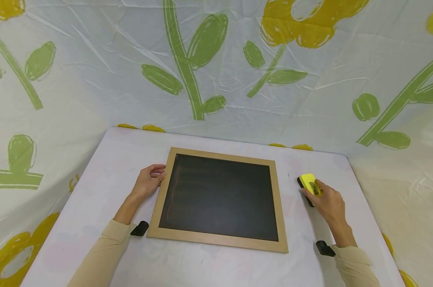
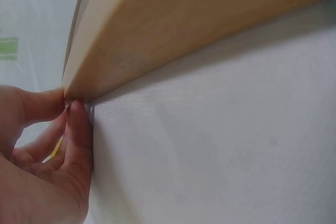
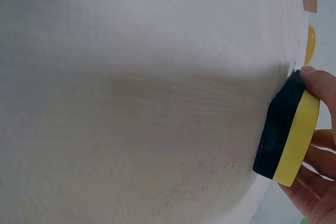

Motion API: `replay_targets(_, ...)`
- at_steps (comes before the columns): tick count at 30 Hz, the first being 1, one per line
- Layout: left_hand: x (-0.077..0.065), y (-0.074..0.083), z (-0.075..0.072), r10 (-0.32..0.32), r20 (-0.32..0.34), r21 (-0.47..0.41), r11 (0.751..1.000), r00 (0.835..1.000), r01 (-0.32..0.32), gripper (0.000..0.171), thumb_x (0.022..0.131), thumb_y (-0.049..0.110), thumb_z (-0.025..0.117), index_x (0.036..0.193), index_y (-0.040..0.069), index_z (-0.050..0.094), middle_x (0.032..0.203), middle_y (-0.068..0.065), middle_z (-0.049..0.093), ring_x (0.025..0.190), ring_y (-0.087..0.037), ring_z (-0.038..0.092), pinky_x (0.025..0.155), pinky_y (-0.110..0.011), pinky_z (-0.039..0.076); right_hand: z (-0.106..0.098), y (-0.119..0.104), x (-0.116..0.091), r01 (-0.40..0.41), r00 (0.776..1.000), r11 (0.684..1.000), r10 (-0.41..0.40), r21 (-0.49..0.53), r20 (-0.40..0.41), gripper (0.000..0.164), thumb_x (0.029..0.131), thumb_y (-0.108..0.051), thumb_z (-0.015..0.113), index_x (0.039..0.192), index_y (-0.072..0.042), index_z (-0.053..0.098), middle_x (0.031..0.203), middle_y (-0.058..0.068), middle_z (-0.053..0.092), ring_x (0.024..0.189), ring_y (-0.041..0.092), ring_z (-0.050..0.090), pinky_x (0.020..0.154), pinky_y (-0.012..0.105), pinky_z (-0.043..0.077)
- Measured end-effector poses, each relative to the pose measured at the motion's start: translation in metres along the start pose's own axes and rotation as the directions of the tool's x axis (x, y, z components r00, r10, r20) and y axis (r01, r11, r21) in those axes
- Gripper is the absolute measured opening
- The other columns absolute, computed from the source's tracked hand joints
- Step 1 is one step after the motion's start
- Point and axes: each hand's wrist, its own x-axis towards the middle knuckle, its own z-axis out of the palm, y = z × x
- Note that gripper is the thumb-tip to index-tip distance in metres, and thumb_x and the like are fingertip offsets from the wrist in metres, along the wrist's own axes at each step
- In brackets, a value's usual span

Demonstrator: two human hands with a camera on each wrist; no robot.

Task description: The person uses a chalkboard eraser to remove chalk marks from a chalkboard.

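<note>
A small chalkboard (image 1: pixel 220 195) with a pale wooden frame (image 1: pixel 216 238) lies on the white table. Faint orange-brown smears run along the left side of its dark surface. My left hand (image 1: pixel 149 181) is at the frame's left edge; in the left wrist view, the thumb (image 2: pixel 44 104) and a finger (image 2: pixel 79 135) pinch that edge. To the right of the board, my right hand (image 1: pixel 329 201) grips a yellow-and-black board eraser (image 1: pixel 311 185) between thumb and fingers. The right wrist view shows the eraser (image 3: pixel 286 135) tilted, its dark felt side towards the table.
The white-covered table (image 1: pixel 130 263) reaches back to a hanging cloth (image 1: pixel 112 79) printed with flowers, which also covers both sides. Small dark specks (image 3: pixel 226 163) lie on the table near the eraser. A black wrist device (image 1: pixel 140 228) sits at the left cuff, another (image 1: pixel 325 248) at the right.
</note>
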Motion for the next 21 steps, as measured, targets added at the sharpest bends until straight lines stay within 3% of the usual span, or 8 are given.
replay_targets(4, -0.0015, 0.0003, -0.0034, -0.004, -0.008, 0.002, 1.000, 1.000, 0.004, 0.035, 0.102, 0.007, 0.063, 0.134, -0.006, 0.060, 0.118, -0.024, 0.064, 0.097, -0.027, 0.063, 0.066, -0.018, 0.053, 0.0035, -0.0026, 0.0024, 0.015, 1.000, 1.000, -0.015, -0.005, -0.003, 0.068, 0.086, -0.031, 0.084, 0.133, 0.012, 0.059, 0.117, 0.041, 0.063, 0.071, 0.035, 0.054, 0.054, 0.036, 0.037)
replay_targets(10, -0.0019, 0.0001, -0.0047, -0.014, 0.001, -0.007, 1.000, 1.000, 0.014, 0.035, 0.102, 0.008, 0.064, 0.134, -0.007, 0.060, 0.119, -0.024, 0.064, 0.093, -0.021, 0.063, 0.067, -0.018, 0.054, 0.0029, -0.0057, 0.0041, -0.009, 1.000, 0.999, 0.010, -0.036, 0.011, 0.066, 0.090, -0.036, 0.079, 0.133, 0.010, 0.060, 0.117, 0.040, 0.063, 0.073, 0.036, 0.056, 0.055, 0.037, 0.038)
replay_targets(16, -0.0012, 0.0008, -0.0057, -0.028, -0.012, -0.019, 0.999, 1.000, 0.027, 0.034, 0.101, 0.006, 0.064, 0.132, -0.007, 0.061, 0.117, -0.025, 0.066, 0.086, -0.015, 0.063, 0.064, -0.018, 0.053, 0.0023, -0.0054, 0.0047, -0.011, 1.000, 0.999, 0.012, -0.031, 0.008, 0.059, 0.097, -0.037, 0.071, 0.130, 0.011, 0.062, 0.108, 0.038, 0.066, 0.063, 0.031, 0.052, 0.048, 0.035, 0.037)
replay_targets(21, -0.0012, 0.0004, -0.0059, -0.028, -0.010, -0.023, 0.999, 1.000, 0.028, 0.034, 0.101, 0.006, 0.064, 0.131, -0.008, 0.061, 0.116, -0.025, 0.066, 0.081, -0.011, 0.061, 0.063, -0.018, 0.053, 0.0024, -0.0059, 0.0056, 0.008, 1.000, 1.000, -0.008, -0.007, -0.014, 0.056, 0.098, -0.035, 0.069, 0.128, 0.013, 0.063, 0.113, 0.039, 0.065, 0.072, 0.039, 0.059, 0.052, 0.047, 0.045)
